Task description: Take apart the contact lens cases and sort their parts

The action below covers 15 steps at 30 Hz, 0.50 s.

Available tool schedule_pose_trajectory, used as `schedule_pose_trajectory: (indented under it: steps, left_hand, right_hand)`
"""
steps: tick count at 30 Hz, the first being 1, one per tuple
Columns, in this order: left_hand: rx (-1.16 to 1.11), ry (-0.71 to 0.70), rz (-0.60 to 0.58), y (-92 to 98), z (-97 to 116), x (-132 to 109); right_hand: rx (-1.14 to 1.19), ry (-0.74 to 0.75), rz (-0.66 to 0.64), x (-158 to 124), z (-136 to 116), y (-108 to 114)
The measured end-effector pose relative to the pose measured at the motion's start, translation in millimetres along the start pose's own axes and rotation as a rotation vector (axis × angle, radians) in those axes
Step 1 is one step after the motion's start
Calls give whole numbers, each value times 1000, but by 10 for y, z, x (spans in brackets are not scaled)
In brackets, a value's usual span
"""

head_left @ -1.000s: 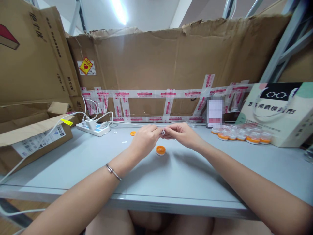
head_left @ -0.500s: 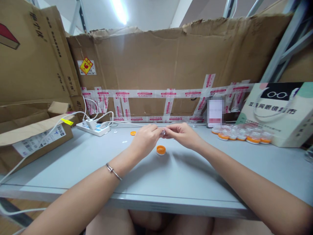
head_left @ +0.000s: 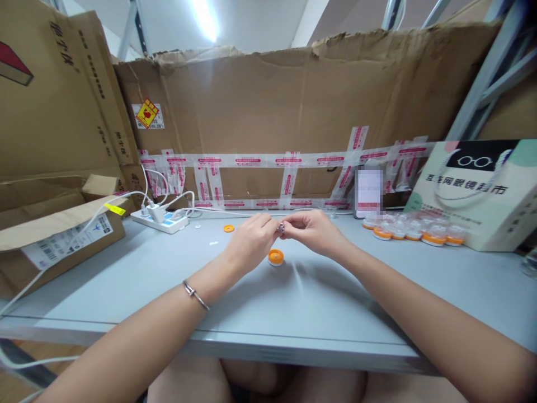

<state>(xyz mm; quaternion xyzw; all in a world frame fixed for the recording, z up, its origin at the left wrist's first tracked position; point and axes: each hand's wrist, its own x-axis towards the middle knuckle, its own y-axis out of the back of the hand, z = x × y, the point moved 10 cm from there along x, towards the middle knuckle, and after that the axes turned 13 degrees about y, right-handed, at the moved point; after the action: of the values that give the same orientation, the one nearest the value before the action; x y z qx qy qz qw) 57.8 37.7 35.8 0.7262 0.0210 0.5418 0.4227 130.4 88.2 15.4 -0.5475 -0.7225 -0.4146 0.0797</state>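
In the head view, the left hand [head_left: 253, 238] and right hand [head_left: 314, 230] met, fingertips pinched around a small shiny part [head_left: 281, 229] between them; its long axis was too hidden to tell. Just below them, an orange-and-white cap [head_left: 276, 258] lay hollow side up. Left of both, an open cardboard box's [head_left: 62, 224] contents stayed hidden.
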Motion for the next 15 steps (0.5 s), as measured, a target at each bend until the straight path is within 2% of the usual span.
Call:
schedule_pose_trajectory:
  steps: [15]
  left_hand:
    - [-35, -12, -19, 2, 2, -2]
  right_hand:
    - [325, -158, 20, -12, 200, -76]
